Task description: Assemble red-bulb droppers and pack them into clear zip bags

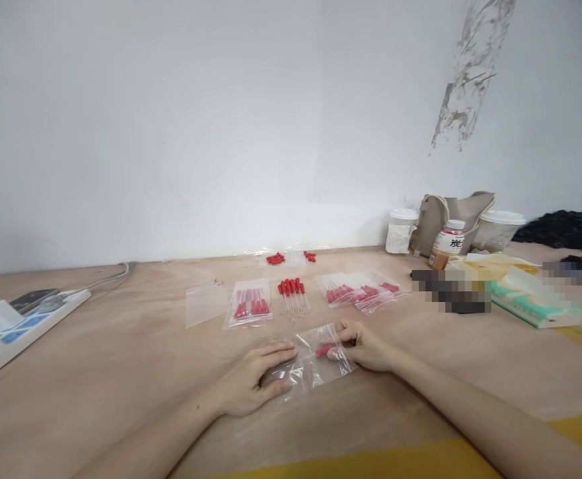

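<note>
A clear zip bag (308,362) lies on the table between my hands. My left hand (251,379) rests at the bag's left side, fingers and thumb apart on the plastic. At the right end, my right hand (363,346) has its fingers and thumb closed on the bag. A red piece (324,350) shows through the plastic by the right thumb; the rest of it is hidden. Beyond the hands lies a row of thin pieces with red ends (293,293), which look like droppers. Similar pieces fill a zip bag (249,303) to their left and overlapping bags (363,291) to their right.
A flat zip bag (205,303) lies left. Small red pieces (275,258) sit on plastic near the wall. A power strip (31,329) stands far left. At right are a bottle (447,246), lidded cups (401,233), a grey bag (433,226) and a tissue pack (535,299).
</note>
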`<state>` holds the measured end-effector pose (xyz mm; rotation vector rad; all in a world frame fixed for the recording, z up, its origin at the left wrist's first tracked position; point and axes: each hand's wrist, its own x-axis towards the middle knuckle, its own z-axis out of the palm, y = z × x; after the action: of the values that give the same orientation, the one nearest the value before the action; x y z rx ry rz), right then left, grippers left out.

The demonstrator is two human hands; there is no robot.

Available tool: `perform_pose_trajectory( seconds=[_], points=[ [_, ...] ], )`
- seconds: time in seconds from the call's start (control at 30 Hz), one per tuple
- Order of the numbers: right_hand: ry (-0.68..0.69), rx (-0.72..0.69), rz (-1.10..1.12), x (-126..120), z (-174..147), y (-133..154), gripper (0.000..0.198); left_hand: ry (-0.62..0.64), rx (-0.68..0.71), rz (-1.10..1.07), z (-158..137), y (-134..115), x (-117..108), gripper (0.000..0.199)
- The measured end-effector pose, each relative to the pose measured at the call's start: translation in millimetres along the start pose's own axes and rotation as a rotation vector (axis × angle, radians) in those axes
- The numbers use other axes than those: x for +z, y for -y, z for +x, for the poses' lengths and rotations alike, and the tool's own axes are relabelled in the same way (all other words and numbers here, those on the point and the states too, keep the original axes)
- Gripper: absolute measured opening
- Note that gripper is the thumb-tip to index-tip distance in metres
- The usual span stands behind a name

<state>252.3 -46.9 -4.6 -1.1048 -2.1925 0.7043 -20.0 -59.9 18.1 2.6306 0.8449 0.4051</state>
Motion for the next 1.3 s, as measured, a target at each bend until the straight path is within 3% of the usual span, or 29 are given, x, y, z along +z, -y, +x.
perform_pose_trajectory(
  seconds=[0.2,0.4,0.53,0.73,0.87,1.13,1.3],
  points=[
    [0.169,0.001,0.087,-22.6,-3.7,-0.9,0.031,-0.009,0.008,0.009,-0.7,1.9,-0.4,0.039],
    [-0.205,0.224,0.055,-48.5,19.8,-9.0,0.023,-0.129,0.004,0.002,-2.1,-1.4,0.0,0.032],
    [-0.264,0.389,-0.033,-32.4,67.6,-5.3,0.008,-0.141,0.008,-0.008,-1.4,-5.1,-0.3,0.03],
    [-0.41,0.519,-0.027,-0.9,141.9,-20.8,0.026,-0.145,0.022,-0.025,-0.9,-2.1,0.6,0.029],
    [-0.438,0.562,0.005,5.7,168.2,-34.1,0.023,-0.118,0.016,-0.044,-2.1,0.1,1.2,0.031],
    [-0.486,0.56,0.178,-1.1,175.1,-32.7,0.016,-0.089,0.021,-0.075,-3.4,1.9,0.1,0.032],
    [-0.603,0.446,0.308,-32.1,134.5,-15.9,0.019,-0.071,0.022,-0.045,-2.9,3.4,-0.7,0.036]
  ],
)
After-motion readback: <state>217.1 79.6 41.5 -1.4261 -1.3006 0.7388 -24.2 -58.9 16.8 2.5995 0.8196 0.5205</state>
